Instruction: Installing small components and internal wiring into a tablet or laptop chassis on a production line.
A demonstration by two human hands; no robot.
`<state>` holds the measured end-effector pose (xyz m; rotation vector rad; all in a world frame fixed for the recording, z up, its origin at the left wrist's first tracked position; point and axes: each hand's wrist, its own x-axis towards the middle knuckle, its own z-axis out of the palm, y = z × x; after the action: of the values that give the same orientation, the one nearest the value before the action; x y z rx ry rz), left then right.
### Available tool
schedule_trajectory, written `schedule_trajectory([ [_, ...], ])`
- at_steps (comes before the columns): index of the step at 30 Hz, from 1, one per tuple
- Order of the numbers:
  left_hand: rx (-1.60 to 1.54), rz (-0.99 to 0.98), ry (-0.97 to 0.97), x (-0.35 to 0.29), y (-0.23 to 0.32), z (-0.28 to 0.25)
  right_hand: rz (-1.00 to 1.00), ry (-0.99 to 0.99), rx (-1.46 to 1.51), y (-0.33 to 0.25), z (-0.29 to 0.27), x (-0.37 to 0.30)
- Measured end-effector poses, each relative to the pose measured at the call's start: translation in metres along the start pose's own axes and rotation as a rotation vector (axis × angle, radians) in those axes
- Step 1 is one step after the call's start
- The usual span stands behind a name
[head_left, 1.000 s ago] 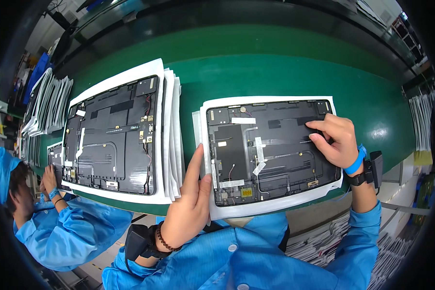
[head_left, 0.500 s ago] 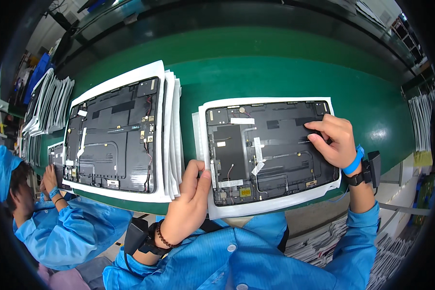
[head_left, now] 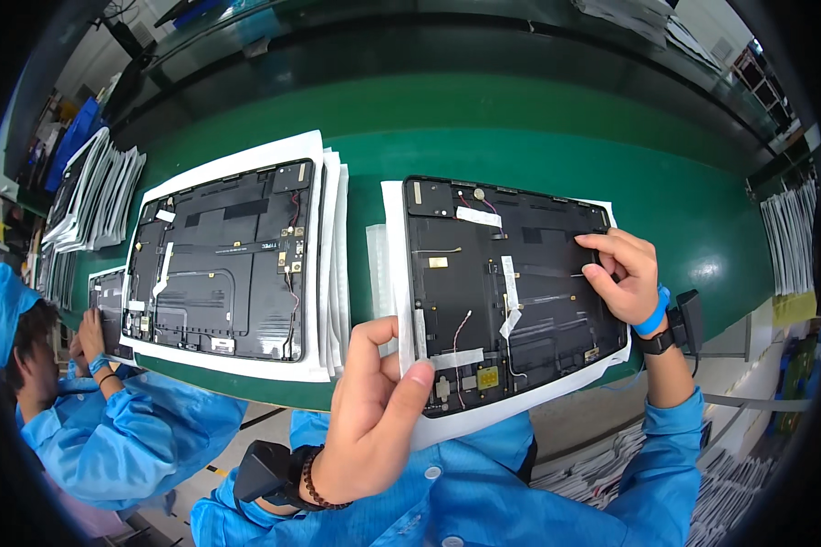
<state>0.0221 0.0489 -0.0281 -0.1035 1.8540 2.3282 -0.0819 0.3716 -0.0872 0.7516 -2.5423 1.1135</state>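
A black device housing (head_left: 556,264) with thin cables, tape strips and small metal parts lies on a white foam sheet (head_left: 394,219). Its left side is raised off the green bench. My left hand (head_left: 374,401) grips the near left edge of housing and sheet, thumb on top and fingers beneath. Over the right edge of the housing is my right hand (head_left: 631,273), its index finger and thumb apart and the other fingers curled. A thin pale line shows by the thumb tip, too small to make out.
To the left, a second black housing (head_left: 201,264) rests on a stack of white sheets (head_left: 336,273). More sheeted stacks (head_left: 96,196) stand at the far left and a sheet stack (head_left: 789,237) at the right. A co-worker in blue (head_left: 128,428) works at the left.
My left hand has lifted the left side of the housing and sheet, tilting them. My right hand stays at the right edge, a little lower in the picture.
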Motion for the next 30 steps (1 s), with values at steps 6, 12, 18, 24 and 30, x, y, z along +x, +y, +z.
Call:
schedule_trajectory([
  [6,-0.221,-0.131,-0.105,0.009,-0.001,-0.003,-0.02,0.265,-0.002,0.008,-0.009,-0.007],
  [12,-0.317,-0.03,-0.016,-0.001,0.018,-0.011,0.563,0.374,0.202,-0.014,-0.047,-0.011],
  [18,-0.333,0.074,-0.018,0.001,0.038,-0.021,0.532,0.207,1.418,0.016,-0.054,-0.079],
  [24,-0.303,0.136,0.027,-0.007,0.049,-0.04,0.537,0.344,1.032,-0.021,-0.043,-0.046],
  [30,-0.325,0.22,0.035,-0.011,0.061,-0.052,0.53,0.3,0.965,-0.054,-0.034,-0.024],
])
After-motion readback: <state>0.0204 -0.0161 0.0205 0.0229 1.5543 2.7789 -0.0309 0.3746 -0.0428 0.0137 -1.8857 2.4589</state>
